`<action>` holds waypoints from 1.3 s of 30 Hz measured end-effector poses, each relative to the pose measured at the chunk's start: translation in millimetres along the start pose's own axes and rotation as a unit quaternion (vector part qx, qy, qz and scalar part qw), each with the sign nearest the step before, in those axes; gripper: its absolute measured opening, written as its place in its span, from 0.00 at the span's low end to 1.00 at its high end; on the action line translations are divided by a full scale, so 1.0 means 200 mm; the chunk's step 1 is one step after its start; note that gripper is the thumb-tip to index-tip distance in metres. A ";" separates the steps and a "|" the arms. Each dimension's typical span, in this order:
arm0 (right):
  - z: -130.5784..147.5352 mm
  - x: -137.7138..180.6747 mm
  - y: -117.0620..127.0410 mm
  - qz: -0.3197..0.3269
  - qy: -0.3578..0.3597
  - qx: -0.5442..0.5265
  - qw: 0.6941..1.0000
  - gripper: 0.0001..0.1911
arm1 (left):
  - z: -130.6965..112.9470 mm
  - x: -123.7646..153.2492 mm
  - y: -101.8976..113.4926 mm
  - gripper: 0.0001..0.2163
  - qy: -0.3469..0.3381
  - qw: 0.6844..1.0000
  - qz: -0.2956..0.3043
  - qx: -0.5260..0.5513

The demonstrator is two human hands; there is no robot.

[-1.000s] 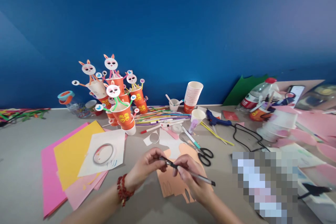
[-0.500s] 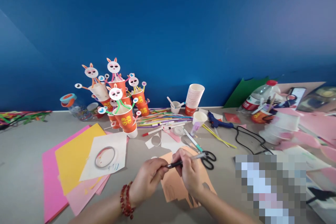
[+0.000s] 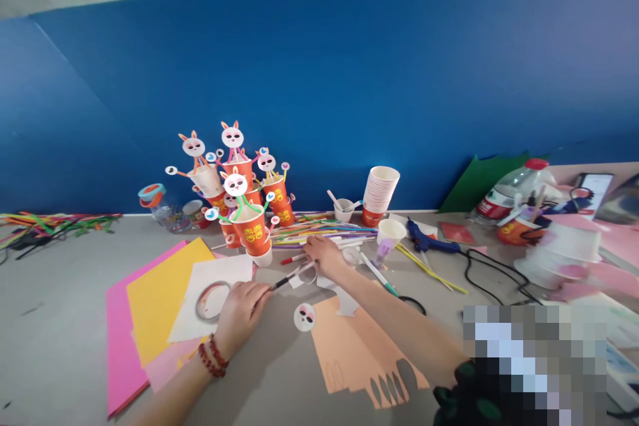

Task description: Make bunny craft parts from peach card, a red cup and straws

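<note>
A slim pen (image 3: 292,275) with a black end and a grey barrel lies slantwise between my two hands. My left hand (image 3: 240,309), red bead bracelet on its wrist, rests on a white sheet (image 3: 224,273) beside a tape ring (image 3: 212,299). Its curled fingers meet the pen's black end. Stretched forward, my right hand (image 3: 324,254) lies palm down over the pen's grey end and the loose markers and straws (image 3: 324,233). A small round rabbit face (image 3: 304,317) lies by an orange sheet (image 3: 359,353) with ear shapes cut out of it.
Rabbit figures on orange cups (image 3: 247,213) stand at the back, with a stack of paper cups (image 3: 382,190), a blue glue gun (image 3: 429,239) and its cord to the right. Yellow and pink sheets (image 3: 150,293) lie at left. Scissors (image 3: 413,303) peek from behind my right arm.
Both hands moved away from me with the pen, the right hand reaching to the markers and the left settling on the white sheet. The round rabbit face now lies uncovered. The camera tilted up.
</note>
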State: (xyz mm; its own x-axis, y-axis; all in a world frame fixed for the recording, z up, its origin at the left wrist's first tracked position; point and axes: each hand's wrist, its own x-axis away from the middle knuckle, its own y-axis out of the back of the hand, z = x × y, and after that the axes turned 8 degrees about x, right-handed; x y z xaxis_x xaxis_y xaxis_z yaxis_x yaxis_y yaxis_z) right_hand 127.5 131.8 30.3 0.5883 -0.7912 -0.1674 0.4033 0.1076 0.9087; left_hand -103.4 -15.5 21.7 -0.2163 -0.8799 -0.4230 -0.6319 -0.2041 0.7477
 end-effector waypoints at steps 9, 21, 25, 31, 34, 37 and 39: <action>0.03 0.09 0.22 -0.028 0.030 -0.140 0.989 0.09 | 0.04 -0.12 -0.07 0.12 -0.070 0.991 0.043 -0.109; 0.24 0.65 0.30 -0.080 -0.070 -0.426 0.899 0.08 | -0.43 -0.17 -0.03 0.13 -0.163 0.982 0.096 0.017; 0.32 0.72 0.29 -0.090 -0.089 -0.505 0.854 0.13 | -0.50 -0.17 -0.06 0.19 -0.169 0.980 0.090 0.052; 0.43 0.85 0.26 -0.002 -0.068 -0.482 0.873 0.14 | -0.61 -0.07 -0.11 0.26 -0.192 0.967 0.140 0.091; 0.40 1.00 0.33 -0.030 -0.044 -0.475 0.879 0.12 | -0.59 0.04 -0.08 0.26 -0.170 0.951 0.209 0.149; 0.27 1.16 0.46 -0.268 -0.101 -0.507 0.813 0.12 | -0.48 0.16 -0.04 0.24 -0.021 0.963 0.196 0.187; 0.20 1.23 0.50 -0.310 -0.140 -0.481 0.808 0.10 | -0.40 0.20 -0.03 0.21 0.064 0.973 0.166 0.149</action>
State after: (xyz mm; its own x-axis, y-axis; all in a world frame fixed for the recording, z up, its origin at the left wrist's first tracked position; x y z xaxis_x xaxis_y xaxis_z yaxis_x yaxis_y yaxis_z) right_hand 284.6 -76.0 94.3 -0.0630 -0.9630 -0.2620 0.9971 -0.0498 -0.0569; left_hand -49.0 -84.1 42.0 -0.3625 -0.9264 -0.1022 -0.7353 0.2169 0.6421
